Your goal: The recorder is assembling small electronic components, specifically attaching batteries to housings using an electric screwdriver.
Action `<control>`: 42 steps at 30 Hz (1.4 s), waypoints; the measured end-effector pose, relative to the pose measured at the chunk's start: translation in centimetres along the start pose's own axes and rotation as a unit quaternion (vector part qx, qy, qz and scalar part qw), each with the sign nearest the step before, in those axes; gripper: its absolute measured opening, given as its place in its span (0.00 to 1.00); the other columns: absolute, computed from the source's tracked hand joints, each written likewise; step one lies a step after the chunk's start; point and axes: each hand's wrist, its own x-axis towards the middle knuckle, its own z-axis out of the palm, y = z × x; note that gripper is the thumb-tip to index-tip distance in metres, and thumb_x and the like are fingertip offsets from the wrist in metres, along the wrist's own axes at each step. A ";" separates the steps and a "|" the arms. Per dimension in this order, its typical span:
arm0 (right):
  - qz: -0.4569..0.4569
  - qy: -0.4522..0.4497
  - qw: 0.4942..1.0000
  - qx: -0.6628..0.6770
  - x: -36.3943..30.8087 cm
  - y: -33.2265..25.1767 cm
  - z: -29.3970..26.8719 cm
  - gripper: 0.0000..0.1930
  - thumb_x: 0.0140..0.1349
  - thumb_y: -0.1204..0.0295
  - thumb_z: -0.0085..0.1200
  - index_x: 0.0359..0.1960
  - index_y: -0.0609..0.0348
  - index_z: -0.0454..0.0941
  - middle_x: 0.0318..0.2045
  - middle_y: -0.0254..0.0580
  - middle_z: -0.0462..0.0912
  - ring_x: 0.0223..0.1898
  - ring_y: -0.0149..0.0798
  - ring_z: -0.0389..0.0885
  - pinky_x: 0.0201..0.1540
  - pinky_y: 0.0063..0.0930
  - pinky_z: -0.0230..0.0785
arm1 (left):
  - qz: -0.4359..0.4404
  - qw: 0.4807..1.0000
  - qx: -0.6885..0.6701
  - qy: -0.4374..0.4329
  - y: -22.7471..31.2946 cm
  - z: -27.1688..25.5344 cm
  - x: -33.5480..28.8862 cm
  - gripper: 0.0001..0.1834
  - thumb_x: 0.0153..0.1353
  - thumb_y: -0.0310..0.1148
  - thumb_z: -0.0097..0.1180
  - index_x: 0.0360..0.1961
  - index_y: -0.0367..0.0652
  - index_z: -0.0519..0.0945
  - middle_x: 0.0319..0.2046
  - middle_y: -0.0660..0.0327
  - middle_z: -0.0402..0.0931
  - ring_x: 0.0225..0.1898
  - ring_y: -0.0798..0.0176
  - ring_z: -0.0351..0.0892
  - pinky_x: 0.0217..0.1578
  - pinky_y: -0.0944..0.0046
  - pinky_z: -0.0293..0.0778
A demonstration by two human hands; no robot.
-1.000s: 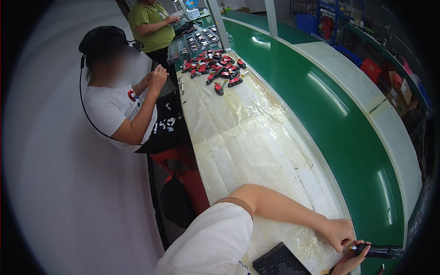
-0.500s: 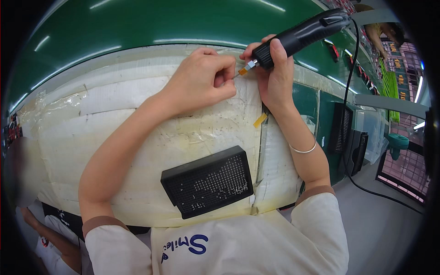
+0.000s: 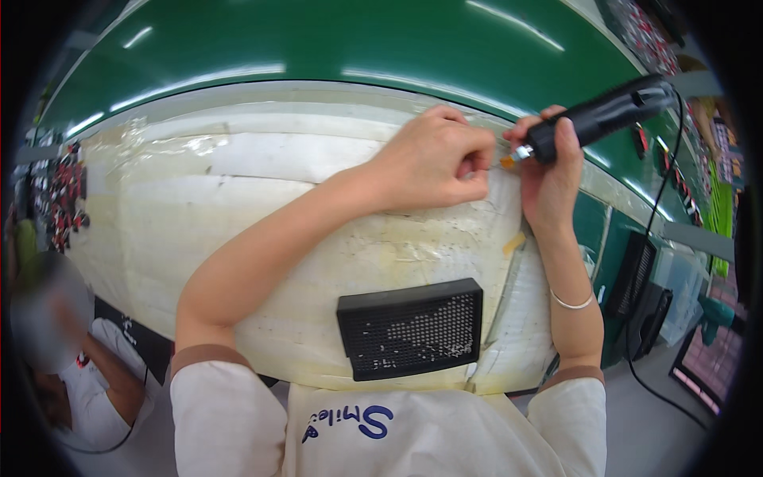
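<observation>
The right hand [image 3: 552, 171] is wrapped around a black pen-shaped power tool [image 3: 604, 118], its fingers [image 3: 566, 135] closed tight about the front of the barrel, and the tool's tip points left toward the other hand. A black cable [image 3: 664, 199] runs from the back of the tool down past the table's right edge. The left hand [image 3: 433, 163] rests on the pale, plastic-covered table [image 3: 238, 207], its fingers [image 3: 469, 151] curled in narrow and pinched together just beside the tool's tip; whatever small part they hold is hidden by the fingers, apart from a speck of orange at the tip. Both hands meet at the far edge of the table, next to the green conveyor belt [image 3: 358, 40]. Nearer the body lies a black perforated tray [image 3: 409, 327], well apart from the hands. A thin bracelet [image 3: 572, 303] circles the right wrist. At lower left sits another person [image 3: 71, 374] in a white shirt.
</observation>
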 end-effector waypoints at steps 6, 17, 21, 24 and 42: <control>0.054 0.008 0.997 0.047 0.2 1.1 -2.1 0.16 0.64 0.59 0.44 0.44 0.57 0.62 0.29 0.40 0.71 0.34 0.33 0.70 0.42 0.24 0.62 | 0.025 0.998 -0.007 0.051 -1.0 0.8 -0.4 0.07 0.39 0.34 0.56 0.15 0.46 0.72 0.14 0.66 0.70 0.19 0.62 0.71 0.44 0.63 0.65; 0.056 0.029 0.998 0.003 0.5 0.6 -2.3 0.18 0.63 0.58 0.45 0.46 0.58 0.62 0.31 0.36 0.68 0.35 0.30 0.67 0.47 0.24 0.61 | 0.029 0.997 -0.010 0.075 -1.1 1.6 0.2 0.05 0.37 0.34 0.55 0.14 0.48 0.74 0.12 0.68 0.73 0.20 0.62 0.72 0.46 0.65 0.62; 0.062 0.024 0.998 0.005 0.4 0.2 -2.4 0.18 0.63 0.58 0.45 0.47 0.56 0.62 0.31 0.36 0.69 0.36 0.30 0.68 0.47 0.24 0.61 | 0.033 0.996 -0.011 0.083 -1.3 1.9 0.4 0.05 0.36 0.34 0.56 0.13 0.48 0.73 0.12 0.69 0.73 0.19 0.62 0.72 0.45 0.65 0.62; 0.063 0.061 0.996 0.003 0.4 -0.1 -2.1 0.17 0.64 0.58 0.45 0.46 0.56 0.64 0.32 0.35 0.69 0.36 0.30 0.68 0.46 0.23 0.62 | 0.040 0.994 -0.037 0.093 -1.8 2.8 1.0 0.05 0.36 0.33 0.56 0.13 0.48 0.73 0.12 0.70 0.73 0.19 0.62 0.72 0.45 0.65 0.62; 0.042 0.060 0.997 -0.008 0.2 0.2 -1.8 0.16 0.64 0.58 0.45 0.45 0.56 0.65 0.31 0.35 0.69 0.34 0.29 0.67 0.42 0.23 0.62 | 0.038 0.995 -0.056 0.072 -1.2 2.2 0.7 0.04 0.37 0.33 0.56 0.14 0.47 0.74 0.14 0.71 0.74 0.19 0.64 0.72 0.44 0.64 0.61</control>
